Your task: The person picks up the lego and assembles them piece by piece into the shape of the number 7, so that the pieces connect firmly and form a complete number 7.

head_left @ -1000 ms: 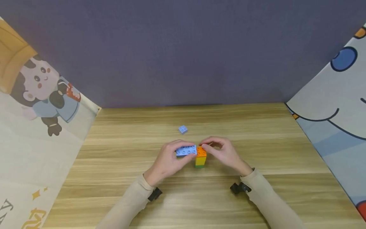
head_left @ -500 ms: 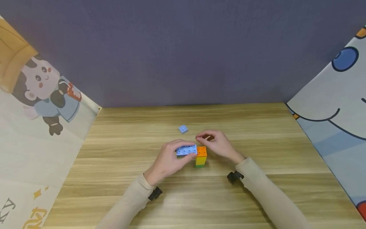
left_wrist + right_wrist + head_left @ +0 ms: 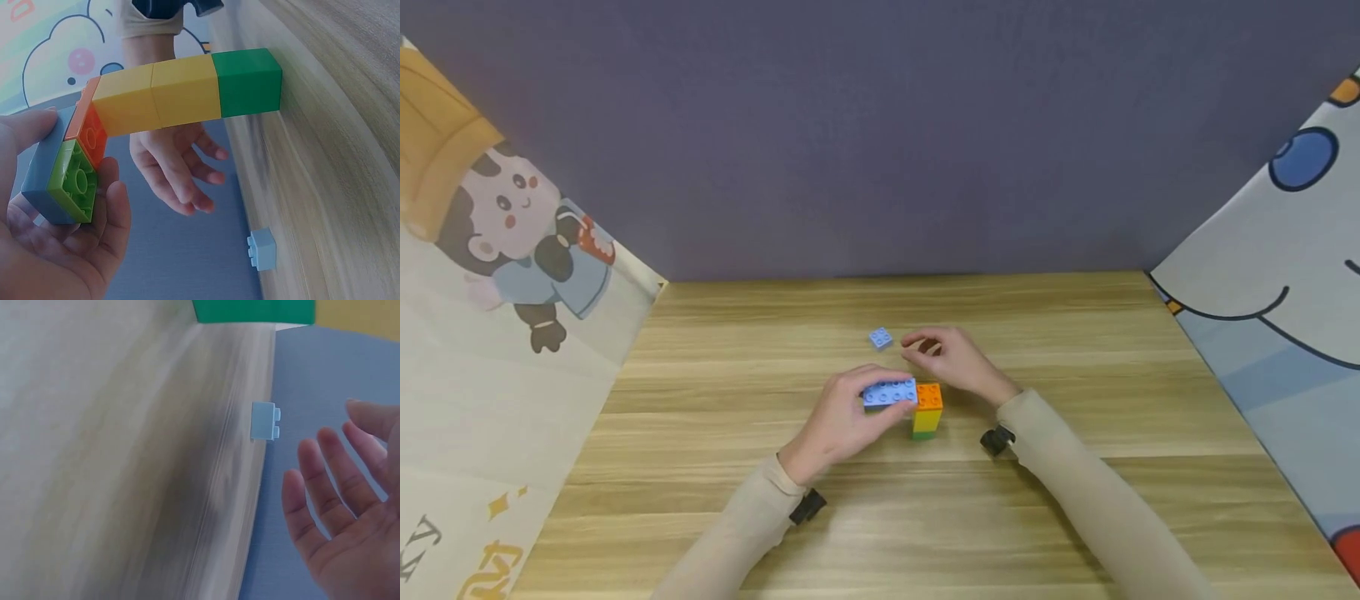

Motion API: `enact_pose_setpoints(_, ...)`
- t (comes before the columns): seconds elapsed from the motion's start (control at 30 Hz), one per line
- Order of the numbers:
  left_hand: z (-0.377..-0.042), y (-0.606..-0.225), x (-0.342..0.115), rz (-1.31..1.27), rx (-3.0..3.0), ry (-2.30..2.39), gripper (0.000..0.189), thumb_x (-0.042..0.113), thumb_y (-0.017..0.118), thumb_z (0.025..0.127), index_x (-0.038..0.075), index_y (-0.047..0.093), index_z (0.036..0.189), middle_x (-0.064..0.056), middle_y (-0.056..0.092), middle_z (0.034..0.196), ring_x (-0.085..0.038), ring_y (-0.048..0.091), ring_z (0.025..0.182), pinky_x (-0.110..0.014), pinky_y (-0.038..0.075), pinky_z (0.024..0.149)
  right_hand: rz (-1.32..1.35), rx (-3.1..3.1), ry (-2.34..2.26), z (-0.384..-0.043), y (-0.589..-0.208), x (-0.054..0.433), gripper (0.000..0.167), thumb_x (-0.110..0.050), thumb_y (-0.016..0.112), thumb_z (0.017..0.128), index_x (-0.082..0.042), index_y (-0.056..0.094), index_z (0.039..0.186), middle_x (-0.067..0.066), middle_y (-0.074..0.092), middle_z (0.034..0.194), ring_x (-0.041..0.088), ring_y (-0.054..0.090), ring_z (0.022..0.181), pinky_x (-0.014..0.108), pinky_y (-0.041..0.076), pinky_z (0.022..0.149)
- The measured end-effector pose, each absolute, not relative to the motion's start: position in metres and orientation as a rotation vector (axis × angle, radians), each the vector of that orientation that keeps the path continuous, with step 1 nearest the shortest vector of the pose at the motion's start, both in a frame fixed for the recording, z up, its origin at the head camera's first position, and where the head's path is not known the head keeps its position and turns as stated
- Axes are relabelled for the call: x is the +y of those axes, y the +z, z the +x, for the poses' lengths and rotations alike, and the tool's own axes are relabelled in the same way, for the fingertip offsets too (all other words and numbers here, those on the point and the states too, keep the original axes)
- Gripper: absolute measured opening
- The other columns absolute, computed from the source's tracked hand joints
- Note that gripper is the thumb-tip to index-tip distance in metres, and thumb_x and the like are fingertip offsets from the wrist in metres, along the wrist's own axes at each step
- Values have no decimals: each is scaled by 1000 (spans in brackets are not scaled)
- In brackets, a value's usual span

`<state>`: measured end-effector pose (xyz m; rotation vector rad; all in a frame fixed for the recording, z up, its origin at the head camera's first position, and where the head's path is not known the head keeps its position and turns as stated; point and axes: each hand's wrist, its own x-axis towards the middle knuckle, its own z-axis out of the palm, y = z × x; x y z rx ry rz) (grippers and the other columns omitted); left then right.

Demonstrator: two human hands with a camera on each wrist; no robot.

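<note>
My left hand [image 3: 841, 421] grips a long blue brick [image 3: 889, 398] between thumb and fingers, at the top of an upright tower. In the left wrist view the tower has a green brick [image 3: 249, 83] at its base, two yellow bricks [image 3: 156, 94] and an orange brick [image 3: 87, 128] above. A lime green brick [image 3: 76, 178] sits under the blue one, beside the orange, its hollow underside showing. My right hand [image 3: 957, 360], fingers spread and holding nothing, hovers behind the tower. Just left of its fingertips lies a small light blue brick [image 3: 881, 338].
The wooden table [image 3: 760, 333] carries the tower near its middle. A dark blue-grey wall [image 3: 880, 150] stands along the far edge. Panels with cartoon prints, a chef figure [image 3: 523, 217] on the left one, flank both sides.
My right hand has left the orange brick and moved back and leftward, toward the small light blue brick. The left hand keeps its grip on the blue brick in the same place.
</note>
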<state>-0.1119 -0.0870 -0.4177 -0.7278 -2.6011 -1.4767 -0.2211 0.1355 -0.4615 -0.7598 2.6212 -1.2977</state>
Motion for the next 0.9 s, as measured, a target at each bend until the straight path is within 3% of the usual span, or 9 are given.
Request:
enact_pose_setpoints(0.23, -113, -418, -87, -725, -2605, -1463, 34, 31, 84, 94, 21, 79, 125, 5, 79, 121, -11, 73, 106, -27, 60, 88, -771, 2637, -1259, -231, -468, 125, 30, -24, 72, 103, -7, 76, 128, 11, 76, 128, 25, 75, 101, 47, 64, 92)
enact_pose_setpoints(0.57, -113, -418, -88, -734, -2595, -1464, 35, 30, 85, 93, 18, 79, 125, 5, 79, 123, -12, 74, 111, -31, 61, 92, -719, 2654, -1251, -244, -473, 112, 35, -21, 76, 100, -8, 73, 132, 14, 78, 123, 25, 76, 97, 42, 64, 85)
enact_pose_setpoints(0.9, -113, -419, -88, -738, -2590, -1490, 35, 30, 85, 92, 18, 79, 125, 4, 79, 122, -11, 73, 106, -26, 60, 86, -658, 2641, -1237, -253, -480, 107, 42, -22, 76, 98, -10, 69, 138, 12, 76, 129, 23, 73, 98, 38, 62, 84)
